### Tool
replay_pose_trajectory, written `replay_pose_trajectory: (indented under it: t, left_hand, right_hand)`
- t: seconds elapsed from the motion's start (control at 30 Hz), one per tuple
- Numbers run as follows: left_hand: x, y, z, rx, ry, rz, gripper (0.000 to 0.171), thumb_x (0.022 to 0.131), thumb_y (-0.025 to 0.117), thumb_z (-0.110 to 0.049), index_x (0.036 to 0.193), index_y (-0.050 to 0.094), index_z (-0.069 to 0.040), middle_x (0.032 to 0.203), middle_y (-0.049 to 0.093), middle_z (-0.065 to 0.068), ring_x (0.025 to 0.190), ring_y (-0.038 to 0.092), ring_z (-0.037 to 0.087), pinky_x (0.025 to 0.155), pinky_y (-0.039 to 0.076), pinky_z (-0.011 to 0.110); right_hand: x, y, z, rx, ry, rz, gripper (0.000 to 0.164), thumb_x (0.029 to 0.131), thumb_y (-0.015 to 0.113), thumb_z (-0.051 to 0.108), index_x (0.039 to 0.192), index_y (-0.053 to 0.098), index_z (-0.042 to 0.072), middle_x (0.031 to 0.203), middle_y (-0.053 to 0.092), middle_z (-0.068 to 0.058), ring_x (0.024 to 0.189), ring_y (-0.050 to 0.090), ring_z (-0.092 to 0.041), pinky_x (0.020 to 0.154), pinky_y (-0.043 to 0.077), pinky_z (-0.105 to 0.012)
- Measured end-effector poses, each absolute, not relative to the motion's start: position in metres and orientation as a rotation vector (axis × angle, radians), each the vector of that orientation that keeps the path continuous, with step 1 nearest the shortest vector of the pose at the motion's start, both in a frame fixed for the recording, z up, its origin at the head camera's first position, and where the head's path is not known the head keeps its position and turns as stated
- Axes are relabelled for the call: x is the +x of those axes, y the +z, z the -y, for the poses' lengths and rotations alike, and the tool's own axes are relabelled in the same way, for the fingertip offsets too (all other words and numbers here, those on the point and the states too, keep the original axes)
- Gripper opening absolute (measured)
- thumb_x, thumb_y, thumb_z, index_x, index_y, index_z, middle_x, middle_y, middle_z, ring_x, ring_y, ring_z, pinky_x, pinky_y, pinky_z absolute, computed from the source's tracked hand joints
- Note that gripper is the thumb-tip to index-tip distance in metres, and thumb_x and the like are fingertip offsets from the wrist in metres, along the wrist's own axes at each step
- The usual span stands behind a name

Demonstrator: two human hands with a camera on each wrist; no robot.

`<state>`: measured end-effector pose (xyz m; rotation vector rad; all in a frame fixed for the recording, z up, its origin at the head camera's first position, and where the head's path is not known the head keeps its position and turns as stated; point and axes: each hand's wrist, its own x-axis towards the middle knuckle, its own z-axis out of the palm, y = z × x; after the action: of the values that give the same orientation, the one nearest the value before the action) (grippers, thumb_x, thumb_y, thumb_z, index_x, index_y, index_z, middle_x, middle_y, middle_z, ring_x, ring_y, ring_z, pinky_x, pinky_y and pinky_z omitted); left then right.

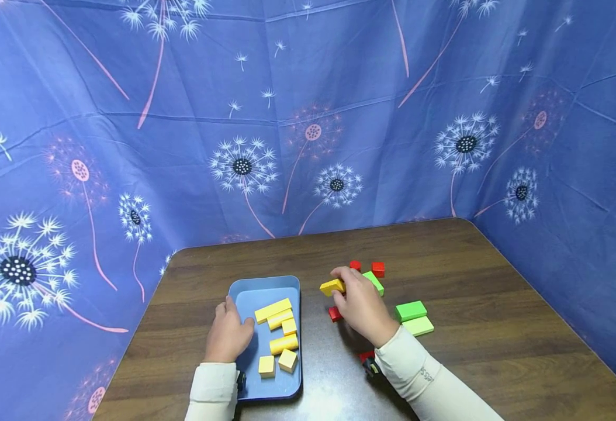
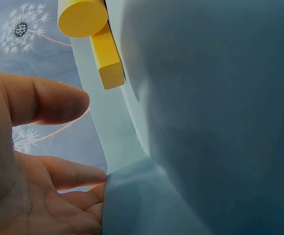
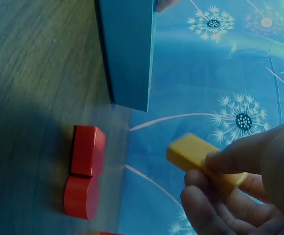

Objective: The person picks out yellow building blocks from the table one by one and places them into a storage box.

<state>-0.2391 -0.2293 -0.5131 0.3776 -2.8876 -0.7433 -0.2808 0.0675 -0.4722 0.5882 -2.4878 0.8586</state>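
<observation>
My right hand (image 1: pixel 366 309) pinches a yellow block (image 1: pixel 332 287) between thumb and fingers, held above the table. The right wrist view shows this yellow block (image 3: pixel 188 151) tilted, clear of the tabletop. At the left, my left hand (image 1: pixel 228 334) rests at the side of a blue tray (image 1: pixel 252 383). In the left wrist view its thumb (image 2: pixel 61 101) stands apart from the wall, while the other fingers meet the tray's edge and their tips are partly hidden. Several yellow blocks (image 1: pixel 284 344), some square and some rounded, lie inside the tray.
Under and around my right hand are red blocks (image 1: pixel 378 269) and a green block (image 1: pixel 373 283). Farther right, a green block (image 1: pixel 411 310) lies beside a light green one (image 1: pixel 418 326). A blue dandelion-patterned cloth (image 1: pixel 392 175) hangs behind the brown table (image 1: pixel 497 327).
</observation>
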Motion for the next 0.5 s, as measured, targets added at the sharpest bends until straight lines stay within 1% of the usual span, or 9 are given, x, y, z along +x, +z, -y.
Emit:
replay_pose_trajectory:
  t: [0.2, 0.4, 0.5]
  left_hand:
    - [-0.239, -0.514, 0.230, 0.390, -0.744, 2.901, 0.080, 0.086, 0.055, -0.026, 0.144, 0.014, 0.010, 0.139, 0.027, 0.033, 0.117, 0.041, 0.047, 0.094, 0.040, 0.063]
    - [-0.240, -0.514, 0.229, 0.408, -0.750, 2.907, 0.080, 0.087, 0.055, -0.026, 0.145, 0.013, 0.009, 0.140, 0.026, 0.033, 0.117, 0.040, 0.047, 0.093, 0.039, 0.063]
    - [-0.239, -0.513, 0.229, 0.413, -0.749, 2.907, 0.080, 0.087, 0.056, -0.027, 0.145, 0.012, 0.009, 0.141, 0.025, 0.032, 0.118, 0.040, 0.046, 0.094, 0.039, 0.062]
  right_hand:
    - [-0.278, -0.471, -0.059, 0.638, 0.874, 2.442, 0.031, 0.074, 0.077, 0.012, 0.100, 0.061, 0.013, 0.086, 0.066, 0.001, 0.070, 0.057, -0.008, 0.058, 0.053, -0.028]
    - [-0.276, -0.472, -0.049, 0.673, 0.897, 2.439, 0.025, 0.076, 0.076, 0.011, 0.096, 0.063, 0.015, 0.087, 0.064, 0.005, 0.069, 0.055, -0.003, 0.055, 0.051, -0.021]
    - [-0.275, -0.475, -0.044, 0.703, 0.936, 2.434, 0.022, 0.076, 0.076, 0.010, 0.095, 0.064, 0.014, 0.088, 0.061, 0.006, 0.069, 0.055, -0.003, 0.055, 0.051, -0.020]
